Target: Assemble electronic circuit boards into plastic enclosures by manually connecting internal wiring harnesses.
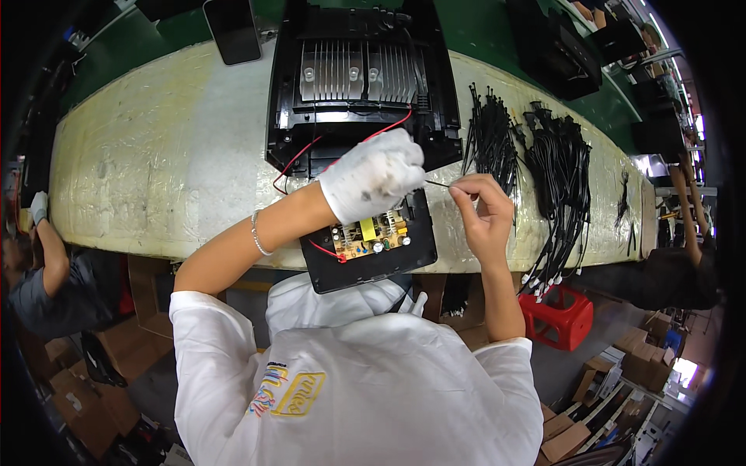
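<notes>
My left hand [382, 175], in a white glove, is closed above the circuit board, its palm side and whatever it grips hidden. A thin black strand [437, 184], a cord or tie, runs from the glove's edge to my bare right hand [483, 203], which pinches its end. Below the glove, the circuit board [365, 238] with a yellow transformer sits on a black panel [330, 273] that overhangs the table's near edge. Behind it lies a black housing [286, 116] with finned metal heat sinks [334, 71]. Red wires [291, 161] trail between housing and glove.
Black ties or thin leads [491, 132] and bundled black cables [556, 171] lie to the right on the film-covered table [155, 155]. A phone [233, 31] is at the back left. A red stool [561, 320] stands below the table; other people work at both sides.
</notes>
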The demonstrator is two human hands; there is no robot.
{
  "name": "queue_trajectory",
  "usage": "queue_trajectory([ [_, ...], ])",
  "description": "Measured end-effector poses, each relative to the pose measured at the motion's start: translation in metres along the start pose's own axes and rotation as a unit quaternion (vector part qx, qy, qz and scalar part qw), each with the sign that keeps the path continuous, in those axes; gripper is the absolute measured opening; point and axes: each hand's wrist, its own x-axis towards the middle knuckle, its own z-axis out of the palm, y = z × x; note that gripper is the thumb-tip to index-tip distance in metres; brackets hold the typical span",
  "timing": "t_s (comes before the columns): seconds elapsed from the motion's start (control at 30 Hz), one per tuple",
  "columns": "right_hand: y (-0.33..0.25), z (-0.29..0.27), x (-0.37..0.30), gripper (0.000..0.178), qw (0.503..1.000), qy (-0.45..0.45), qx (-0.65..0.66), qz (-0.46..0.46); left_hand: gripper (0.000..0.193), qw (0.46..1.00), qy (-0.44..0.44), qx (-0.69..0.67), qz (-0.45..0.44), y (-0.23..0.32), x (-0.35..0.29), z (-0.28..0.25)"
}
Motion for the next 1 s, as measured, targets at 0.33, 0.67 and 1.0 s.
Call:
queue_trajectory([
  [0.33,0.005,-0.002,0.017,0.009,0.980,-0.197,-0.022,0.035,0.049,0.837,0.066,-0.235,-0.491,0.018,0.005,0.021],
  [0.67,0.010,-0.011,0.051,0.021,0.846,-0.232,-0.302,-0.374,0.041,0.851,0.067,-0.200,-0.481,0.016,0.007,0.023],
  [1.0,-0.078,-0.006,0.041,0.032,0.867,-0.126,-0.296,-0.381,0.031,0.983,-0.048,0.140,-0.108,0.109,-0.138,-0.012],
])
